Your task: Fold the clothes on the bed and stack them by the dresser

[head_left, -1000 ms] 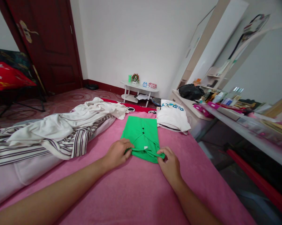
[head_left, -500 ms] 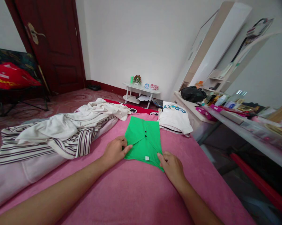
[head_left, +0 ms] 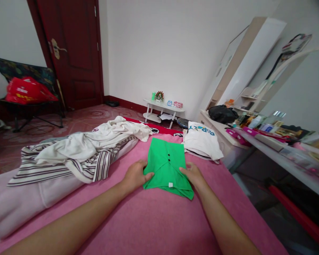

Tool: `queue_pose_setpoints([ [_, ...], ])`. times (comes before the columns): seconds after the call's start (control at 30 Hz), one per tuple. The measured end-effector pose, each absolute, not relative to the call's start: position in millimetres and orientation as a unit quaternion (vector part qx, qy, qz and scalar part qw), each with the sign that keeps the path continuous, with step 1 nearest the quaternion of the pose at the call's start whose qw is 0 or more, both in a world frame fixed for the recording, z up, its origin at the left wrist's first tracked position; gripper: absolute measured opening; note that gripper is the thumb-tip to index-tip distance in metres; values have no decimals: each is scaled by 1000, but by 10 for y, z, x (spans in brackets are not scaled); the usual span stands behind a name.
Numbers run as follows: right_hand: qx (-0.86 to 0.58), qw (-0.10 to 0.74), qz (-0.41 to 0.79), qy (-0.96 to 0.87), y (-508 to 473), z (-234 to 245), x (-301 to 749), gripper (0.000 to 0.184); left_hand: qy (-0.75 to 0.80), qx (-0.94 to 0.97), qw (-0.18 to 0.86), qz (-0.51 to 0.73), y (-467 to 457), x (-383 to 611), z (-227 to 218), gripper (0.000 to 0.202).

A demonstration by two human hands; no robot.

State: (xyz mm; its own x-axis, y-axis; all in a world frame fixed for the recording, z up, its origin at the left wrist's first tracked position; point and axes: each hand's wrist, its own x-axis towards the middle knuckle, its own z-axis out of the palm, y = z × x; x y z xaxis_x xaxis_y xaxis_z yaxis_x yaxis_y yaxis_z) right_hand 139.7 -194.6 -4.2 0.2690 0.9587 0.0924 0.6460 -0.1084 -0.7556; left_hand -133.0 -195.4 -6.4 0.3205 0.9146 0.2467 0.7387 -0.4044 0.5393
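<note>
Head view: one green garment (head_left: 163, 170), mid-bed on the pink bedspread (head_left: 149, 226), clasped at its side edges by the left hand (head_left: 134, 176) and right hand (head_left: 194, 175), thumbs on top; judged mostly folded to a compact panel, near edge flared and not yet squared, underlayers too hidden to assess. Appearance: plain bright green, two dark buttons (head_left: 169, 160) above slanting lines, small white label (head_left: 170, 185) near the closest edge. Adjacent: printed white garment (head_left: 200, 141), folded, at right; plain white garment (head_left: 87, 143) over striped garment (head_left: 45, 170), both loose, at left.
</note>
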Motion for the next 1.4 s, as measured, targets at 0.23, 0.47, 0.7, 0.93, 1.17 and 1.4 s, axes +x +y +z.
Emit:
queue_pose_setpoints([
  [0.23,-707,252,146,-645,-1816,236,779,73,238,880,229,341,-2153,-1130,-82,45],
  [0.47,-728,93,-1,-679,-1727,389,263,50,172,930,195,260,-2266,-1131,24,72],
  [0.7,-682,177,-15,-709,-1487,170,382,7,205,917,138,315,-2283,-1147,-10,42],
  [0.93,-608,349,-66,-710,-1375,1062,1025,8,246,890,112,368,-2275,-1178,-37,44],
  [1.17,-613,361,-292,-639,-778,2199,1794,10,267,891,191,313,-2219,-1144,-70,40],
  [1.4,-711,245,-261,-604,-240,1692,2521,20,301,883,220,286,-2161,-1119,-99,34],
])
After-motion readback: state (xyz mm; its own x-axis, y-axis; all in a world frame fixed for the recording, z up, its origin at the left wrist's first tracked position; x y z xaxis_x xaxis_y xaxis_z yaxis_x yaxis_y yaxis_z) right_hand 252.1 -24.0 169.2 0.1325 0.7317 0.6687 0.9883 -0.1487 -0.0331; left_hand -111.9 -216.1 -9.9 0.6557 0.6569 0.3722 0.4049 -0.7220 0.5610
